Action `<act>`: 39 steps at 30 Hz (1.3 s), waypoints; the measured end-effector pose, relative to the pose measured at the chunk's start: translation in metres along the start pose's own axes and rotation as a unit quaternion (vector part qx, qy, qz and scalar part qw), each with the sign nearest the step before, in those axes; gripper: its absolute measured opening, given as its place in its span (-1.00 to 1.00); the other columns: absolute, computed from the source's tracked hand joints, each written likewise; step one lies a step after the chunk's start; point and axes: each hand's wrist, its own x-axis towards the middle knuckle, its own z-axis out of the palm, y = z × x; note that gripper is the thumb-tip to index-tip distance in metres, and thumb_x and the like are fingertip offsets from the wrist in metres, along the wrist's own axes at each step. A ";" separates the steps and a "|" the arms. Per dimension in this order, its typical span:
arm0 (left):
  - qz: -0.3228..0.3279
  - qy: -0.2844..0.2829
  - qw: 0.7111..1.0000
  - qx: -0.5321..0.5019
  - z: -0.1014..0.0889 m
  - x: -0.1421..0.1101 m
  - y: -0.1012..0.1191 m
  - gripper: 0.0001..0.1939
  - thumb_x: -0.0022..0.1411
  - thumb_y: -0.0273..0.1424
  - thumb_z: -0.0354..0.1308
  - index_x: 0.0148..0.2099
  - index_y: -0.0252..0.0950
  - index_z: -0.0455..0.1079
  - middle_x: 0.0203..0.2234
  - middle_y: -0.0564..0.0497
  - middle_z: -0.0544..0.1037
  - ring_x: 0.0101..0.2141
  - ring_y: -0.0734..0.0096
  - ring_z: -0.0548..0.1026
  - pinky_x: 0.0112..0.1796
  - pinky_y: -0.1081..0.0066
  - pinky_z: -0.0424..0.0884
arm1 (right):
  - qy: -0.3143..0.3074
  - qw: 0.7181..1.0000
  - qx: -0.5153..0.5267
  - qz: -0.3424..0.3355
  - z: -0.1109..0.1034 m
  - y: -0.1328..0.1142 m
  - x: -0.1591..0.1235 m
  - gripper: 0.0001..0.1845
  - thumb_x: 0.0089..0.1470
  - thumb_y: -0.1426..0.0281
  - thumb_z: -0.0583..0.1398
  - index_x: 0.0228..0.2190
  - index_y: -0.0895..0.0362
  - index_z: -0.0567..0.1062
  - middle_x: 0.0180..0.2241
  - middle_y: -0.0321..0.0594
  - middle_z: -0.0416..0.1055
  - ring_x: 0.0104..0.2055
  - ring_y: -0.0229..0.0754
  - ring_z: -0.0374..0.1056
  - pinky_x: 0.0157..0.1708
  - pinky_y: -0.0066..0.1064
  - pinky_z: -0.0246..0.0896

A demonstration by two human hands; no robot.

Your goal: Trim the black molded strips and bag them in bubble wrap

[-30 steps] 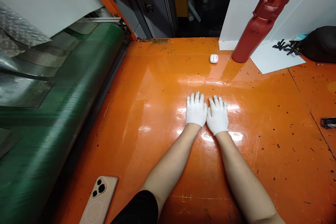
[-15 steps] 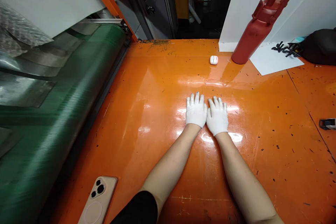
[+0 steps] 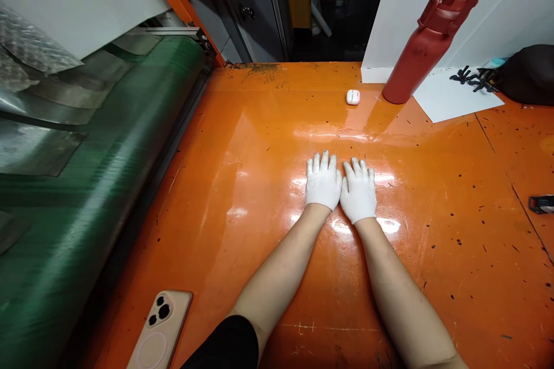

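Observation:
My left hand (image 3: 323,181) and my right hand (image 3: 359,190) lie flat and side by side on the glossy orange table (image 3: 242,184), both in white gloves. They touch only the tabletop and hold nothing. Nearest to them, further forward, sits a small white earbud case (image 3: 353,97). Beyond it and to the right stands a red water bottle (image 3: 418,66) with a loop handle. Down at the lower left lies a smartphone in a beige case (image 3: 159,330), close to my left forearm.
A green roller or belt machine (image 3: 95,155) runs along the table's left side, with bubble wrap (image 3: 26,40) above it. A white paper sheet (image 3: 454,95) and a black bag (image 3: 526,75) lie far right. A small dark object (image 3: 541,204) sits at the right edge.
Both hands stay in place on the table. The view shifts only slightly.

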 end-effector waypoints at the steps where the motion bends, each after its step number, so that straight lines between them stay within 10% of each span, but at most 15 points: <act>1: 0.000 0.000 1.000 0.000 0.000 0.000 0.000 -0.41 0.55 -0.31 -0.22 0.49 -0.32 0.25 0.47 -0.12 0.22 0.45 -0.02 0.14 0.44 -0.01 0.04 | 0.002 1.000 0.001 0.001 0.001 0.000 0.000 -0.41 0.41 0.36 -0.10 0.31 0.22 0.41 0.43 0.04 0.19 0.48 0.17 0.00 0.46 0.13 -0.16; 39: 0.006 0.018 1.000 0.007 0.004 0.000 -0.001 -0.41 0.55 -0.31 -0.24 0.47 -0.30 0.28 0.45 -0.11 0.26 0.43 -0.03 0.16 0.44 -0.01 0.04 | 0.014 0.999 0.029 0.000 0.004 0.001 -0.001 -0.41 0.39 0.38 -0.09 0.29 0.20 0.45 0.42 0.00 0.23 0.48 0.15 0.03 0.46 0.14 -0.14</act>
